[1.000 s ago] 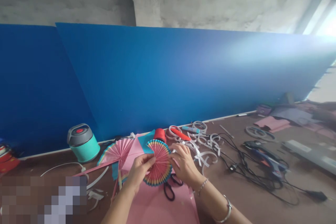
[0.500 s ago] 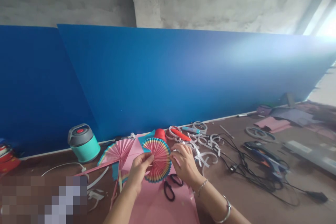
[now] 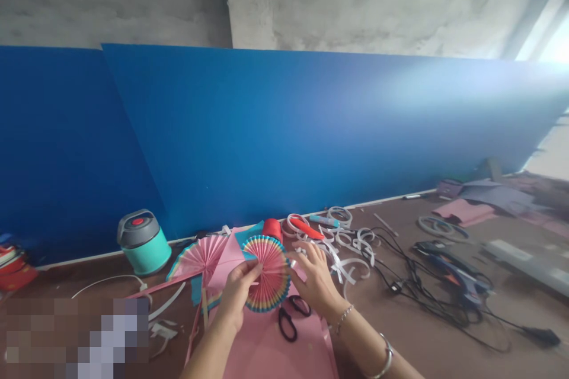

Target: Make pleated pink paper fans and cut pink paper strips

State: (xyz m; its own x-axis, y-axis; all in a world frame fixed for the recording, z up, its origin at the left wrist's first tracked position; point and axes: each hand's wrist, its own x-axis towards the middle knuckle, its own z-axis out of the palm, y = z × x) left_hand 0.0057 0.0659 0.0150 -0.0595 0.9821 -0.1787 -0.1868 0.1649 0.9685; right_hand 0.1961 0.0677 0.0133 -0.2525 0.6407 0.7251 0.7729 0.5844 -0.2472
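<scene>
Honestly, can't read a single word, brand or number here. Closest candidates: the long grey bar (image 3: 528,266) toward the right side of the desk (image 3: 444,358) has a paler rectangle on it, but it's too blurry to say if that's even a label. The light blue pen (image 3: 324,221) near the far edge has a pale stretch, way too small to make out any print. The red item (image 3: 20,275) at the left end has some pale bits, same story. And the near left corner's covered by a pixelated patch (image 3: 75,337), so whatever's under it is hidden.
</scene>
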